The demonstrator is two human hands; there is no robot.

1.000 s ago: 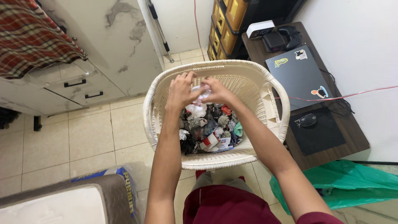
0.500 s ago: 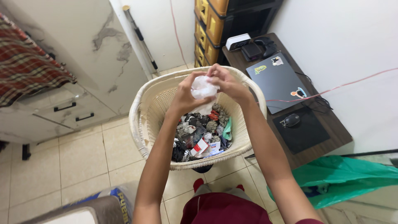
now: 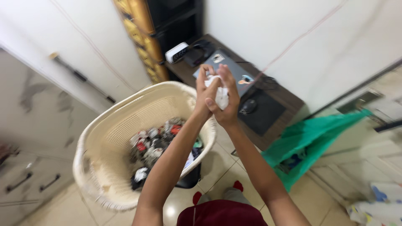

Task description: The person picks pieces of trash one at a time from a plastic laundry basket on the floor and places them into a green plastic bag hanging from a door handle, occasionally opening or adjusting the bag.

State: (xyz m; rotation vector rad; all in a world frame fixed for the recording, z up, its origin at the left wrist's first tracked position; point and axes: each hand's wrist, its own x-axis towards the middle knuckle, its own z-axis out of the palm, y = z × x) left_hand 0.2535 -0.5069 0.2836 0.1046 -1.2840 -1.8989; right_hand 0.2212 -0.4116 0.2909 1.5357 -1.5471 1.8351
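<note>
Above the far rim of the cream laundry basket (image 3: 109,138), both hands press together around a small white cloth (image 3: 221,94). The left hand (image 3: 206,93) covers it from nine o'clock, the right hand (image 3: 228,100) from three o'clock, so only a crumpled part shows between the fingers. Mixed small clothes (image 3: 157,144) lie in the basket at seven o'clock of the hands. A laptop (image 3: 234,69) sits on the dark desk (image 3: 289,100) at one o'clock.

Grey closed laptop (image 3: 234,69) at one o'clock on the dark desk (image 3: 289,100), two small colourful stickers (image 3: 246,79) on its lid, green plastic bag (image 3: 314,142) at four o'clock on the floor, white packets (image 3: 377,205) at the lower right corner, blurred
</note>
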